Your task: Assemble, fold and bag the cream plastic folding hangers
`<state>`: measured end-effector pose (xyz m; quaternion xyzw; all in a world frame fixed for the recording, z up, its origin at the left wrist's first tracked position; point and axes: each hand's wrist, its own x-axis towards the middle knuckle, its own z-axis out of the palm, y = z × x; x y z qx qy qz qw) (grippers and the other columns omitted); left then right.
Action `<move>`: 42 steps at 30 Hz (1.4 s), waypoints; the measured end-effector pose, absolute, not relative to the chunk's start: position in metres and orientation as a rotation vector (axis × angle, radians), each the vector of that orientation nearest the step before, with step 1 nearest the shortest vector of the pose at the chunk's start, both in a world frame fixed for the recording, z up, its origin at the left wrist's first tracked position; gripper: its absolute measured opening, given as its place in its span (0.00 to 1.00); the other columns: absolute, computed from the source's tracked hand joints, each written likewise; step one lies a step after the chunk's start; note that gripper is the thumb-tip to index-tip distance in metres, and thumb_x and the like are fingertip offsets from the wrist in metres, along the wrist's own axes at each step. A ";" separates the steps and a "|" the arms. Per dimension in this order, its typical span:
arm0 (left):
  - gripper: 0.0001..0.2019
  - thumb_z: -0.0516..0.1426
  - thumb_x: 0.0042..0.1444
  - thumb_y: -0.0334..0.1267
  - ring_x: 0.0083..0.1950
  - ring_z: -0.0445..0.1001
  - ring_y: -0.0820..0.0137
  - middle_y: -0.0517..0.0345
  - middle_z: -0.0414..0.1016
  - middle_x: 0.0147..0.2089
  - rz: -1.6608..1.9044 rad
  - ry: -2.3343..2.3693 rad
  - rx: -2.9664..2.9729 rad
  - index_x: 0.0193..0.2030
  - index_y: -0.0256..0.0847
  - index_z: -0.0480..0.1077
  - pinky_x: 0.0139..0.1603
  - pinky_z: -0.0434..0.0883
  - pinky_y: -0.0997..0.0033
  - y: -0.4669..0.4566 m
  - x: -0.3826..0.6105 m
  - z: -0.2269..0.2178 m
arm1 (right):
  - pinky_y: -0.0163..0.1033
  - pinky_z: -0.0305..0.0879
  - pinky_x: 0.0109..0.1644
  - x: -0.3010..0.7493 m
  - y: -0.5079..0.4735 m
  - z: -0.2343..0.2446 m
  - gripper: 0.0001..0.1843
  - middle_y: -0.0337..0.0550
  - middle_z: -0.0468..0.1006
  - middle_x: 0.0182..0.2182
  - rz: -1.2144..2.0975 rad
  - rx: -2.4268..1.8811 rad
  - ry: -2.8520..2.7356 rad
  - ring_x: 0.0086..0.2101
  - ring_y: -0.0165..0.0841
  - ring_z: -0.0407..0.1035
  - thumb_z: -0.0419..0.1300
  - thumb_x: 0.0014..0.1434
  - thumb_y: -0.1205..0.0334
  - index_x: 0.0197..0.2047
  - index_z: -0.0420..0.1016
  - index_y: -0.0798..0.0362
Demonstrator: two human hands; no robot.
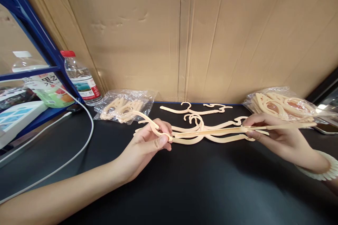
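Between the fingertips of my left hand (pixel 153 139) is a small curved beige hanger piece (pixel 153 127), its upper end sticking up to the left. My right hand (pixel 277 142) pinches a long, thin beige hanger (pixel 219 132) seen edge-on, which reaches left toward my left fingertips. Whether the two pieces touch or join is hard to see. Behind them on the black table (pixel 185 190) lie several unfolded beige hangers with hooks, one of them the rear hanger (pixel 194 110). My hands partly cover the nearer ones.
A clear bag of hanger parts (pixel 124 107) lies at the back left, another bag (pixel 282 103) at the back right. Left of them stand a red-capped bottle (pixel 81 77) and a blue shelf (pixel 34 24). A white cable (pixel 89 140) crosses the left side. Cardboard (pixel 148 35) walls the back.
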<state>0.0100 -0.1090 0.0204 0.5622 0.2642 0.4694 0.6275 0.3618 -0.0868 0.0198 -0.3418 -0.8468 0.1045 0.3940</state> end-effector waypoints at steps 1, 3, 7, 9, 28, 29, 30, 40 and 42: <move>0.06 0.61 0.59 0.38 0.41 0.68 0.71 0.57 0.67 0.42 1.060 0.593 1.281 0.34 0.40 0.70 0.41 0.69 0.73 -0.109 0.010 0.020 | 0.32 0.67 0.34 0.361 -0.088 0.020 0.04 0.39 0.72 0.33 0.254 -0.858 -2.151 0.31 0.30 0.69 0.58 0.65 0.65 0.44 0.70 0.49; 0.05 0.60 0.60 0.37 0.43 0.71 0.69 0.56 0.68 0.47 1.020 0.569 1.262 0.35 0.40 0.70 0.42 0.70 0.71 -0.110 0.010 0.020 | 0.32 0.67 0.35 0.359 -0.089 0.019 0.04 0.39 0.73 0.34 0.242 -0.851 -2.163 0.33 0.30 0.69 0.58 0.65 0.65 0.44 0.70 0.48; 0.04 0.60 0.60 0.36 0.43 0.75 0.68 0.55 0.70 0.49 0.970 0.519 1.247 0.36 0.40 0.70 0.43 0.71 0.69 -0.110 0.008 0.019 | 0.32 0.67 0.37 0.358 -0.088 0.016 0.06 0.39 0.73 0.35 0.252 -0.817 -2.188 0.35 0.31 0.69 0.57 0.66 0.66 0.45 0.71 0.47; 0.04 0.60 0.59 0.35 0.43 0.75 0.67 0.54 0.71 0.49 0.966 0.501 1.252 0.36 0.39 0.70 0.44 0.71 0.69 -0.109 0.007 0.019 | 0.32 0.67 0.37 0.358 -0.087 0.015 0.07 0.39 0.73 0.35 0.264 -0.805 -2.192 0.35 0.31 0.69 0.58 0.66 0.66 0.45 0.71 0.46; 0.06 0.64 0.55 0.34 0.36 0.75 0.70 0.57 0.73 0.39 0.993 0.491 1.190 0.32 0.38 0.70 0.40 0.68 0.70 -0.112 0.011 0.018 | 0.38 0.71 0.39 0.359 -0.087 0.006 0.07 0.42 0.75 0.38 0.226 -0.849 -2.131 0.37 0.37 0.72 0.59 0.64 0.64 0.45 0.72 0.47; 0.07 0.64 0.54 0.35 0.35 0.75 0.70 0.57 0.73 0.38 1.006 0.504 1.193 0.32 0.38 0.70 0.40 0.68 0.70 -0.112 0.011 0.018 | 0.39 0.71 0.39 0.359 -0.087 0.005 0.07 0.42 0.75 0.38 0.222 -0.853 -2.132 0.37 0.37 0.72 0.59 0.64 0.64 0.46 0.72 0.46; 0.08 0.65 0.54 0.35 0.35 0.74 0.70 0.58 0.73 0.37 1.019 0.518 1.197 0.32 0.38 0.69 0.40 0.68 0.70 -0.112 0.012 0.018 | 0.39 0.71 0.39 0.359 -0.087 0.005 0.08 0.41 0.76 0.38 0.218 -0.854 -2.134 0.38 0.38 0.72 0.59 0.64 0.65 0.46 0.72 0.46; 0.11 0.65 0.54 0.36 0.33 0.73 0.71 0.60 0.71 0.35 1.067 0.634 1.256 0.30 0.39 0.66 0.35 0.65 0.71 -0.111 0.013 0.018 | 0.39 0.73 0.40 0.355 -0.093 0.006 0.12 0.41 0.78 0.40 0.131 -0.876 -2.162 0.37 0.39 0.74 0.60 0.62 0.69 0.48 0.72 0.44; 0.11 0.65 0.53 0.36 0.32 0.72 0.71 0.60 0.71 0.34 1.063 0.670 1.269 0.30 0.38 0.66 0.34 0.65 0.71 -0.111 0.013 0.018 | 0.37 0.72 0.38 0.354 -0.094 0.007 0.11 0.40 0.78 0.37 0.057 -0.882 -2.155 0.34 0.37 0.74 0.60 0.63 0.69 0.46 0.72 0.45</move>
